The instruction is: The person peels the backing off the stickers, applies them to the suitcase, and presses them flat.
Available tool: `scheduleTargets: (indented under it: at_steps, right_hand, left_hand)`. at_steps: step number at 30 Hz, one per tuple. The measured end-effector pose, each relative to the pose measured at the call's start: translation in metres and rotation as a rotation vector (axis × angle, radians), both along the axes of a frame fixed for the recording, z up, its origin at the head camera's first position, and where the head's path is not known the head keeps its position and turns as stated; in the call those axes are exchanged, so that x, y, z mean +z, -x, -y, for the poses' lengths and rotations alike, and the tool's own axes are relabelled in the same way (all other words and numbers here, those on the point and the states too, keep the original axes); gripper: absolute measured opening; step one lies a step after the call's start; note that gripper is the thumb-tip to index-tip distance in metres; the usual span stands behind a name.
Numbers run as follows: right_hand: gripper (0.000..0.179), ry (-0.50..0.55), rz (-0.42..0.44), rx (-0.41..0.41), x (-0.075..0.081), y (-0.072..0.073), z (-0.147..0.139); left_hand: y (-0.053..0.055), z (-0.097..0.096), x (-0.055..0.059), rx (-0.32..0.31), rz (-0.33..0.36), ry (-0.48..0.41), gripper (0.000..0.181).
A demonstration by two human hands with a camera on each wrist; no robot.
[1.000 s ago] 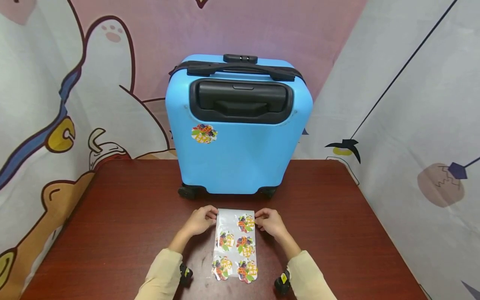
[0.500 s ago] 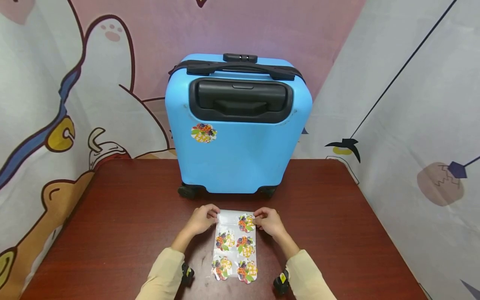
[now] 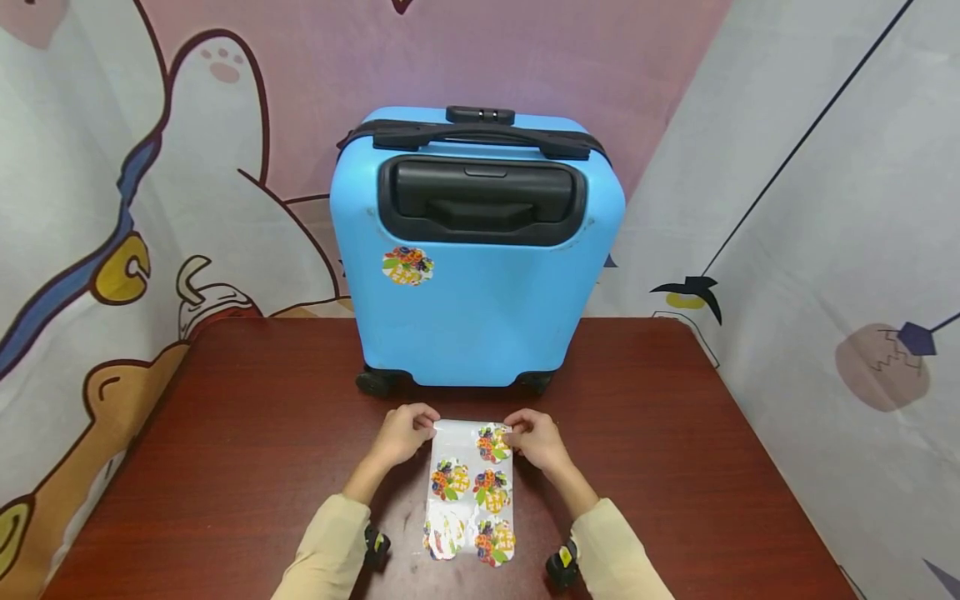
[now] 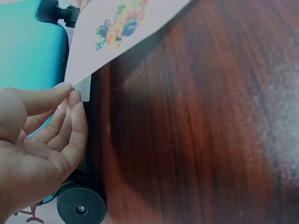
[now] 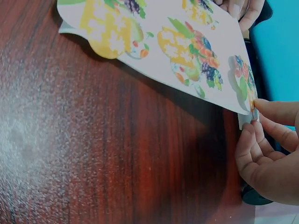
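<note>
Both hands are well apart in the head view, the left hand (image 3: 402, 435) pinching the far left corner of a white sticker sheet (image 3: 454, 443) and the right hand (image 3: 538, 438) pinching its far right corner. The sheet is between them, over the brown table (image 3: 637, 433) and in front of the blue suitcase (image 3: 480, 308). It bears 5 fruit stickers (image 3: 450, 481): 1 at the far right, 2 across the middle and 2 at the near end, where glare washes over the left sticker. The suitcase stands upright, with 1 round fruit sticker (image 3: 407, 266) on its front, below and left of the black handle (image 3: 483, 196). Pale sleeves (image 3: 322, 542) cover the forearms. In the left wrist view, the left thumb and fingertips meet on the sheet's corner, with a black wheel (image 4: 81, 205) near the hand and a shadow on the wood. In the right wrist view, the right thumb and fingertips are pressed together on the other far corner; the sheet slants above the table, and the left hand's fingers show near the top.
</note>
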State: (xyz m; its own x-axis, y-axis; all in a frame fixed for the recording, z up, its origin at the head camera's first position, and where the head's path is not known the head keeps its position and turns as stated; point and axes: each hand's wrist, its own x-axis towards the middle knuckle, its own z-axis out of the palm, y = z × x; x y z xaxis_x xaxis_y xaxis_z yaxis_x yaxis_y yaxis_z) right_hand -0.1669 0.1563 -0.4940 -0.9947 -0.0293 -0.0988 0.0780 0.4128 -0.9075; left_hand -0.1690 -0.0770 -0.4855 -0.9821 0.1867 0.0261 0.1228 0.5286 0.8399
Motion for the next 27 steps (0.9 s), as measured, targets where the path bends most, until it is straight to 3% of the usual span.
scheduleTargets:
  at_steps: [27]
  right_hand:
    - [0.011,-0.044,-0.054,0.016,0.011,-0.003,0.001]
  left_hand:
    - [0.000,-0.001,0.004,0.027,-0.060,-0.015,0.010]
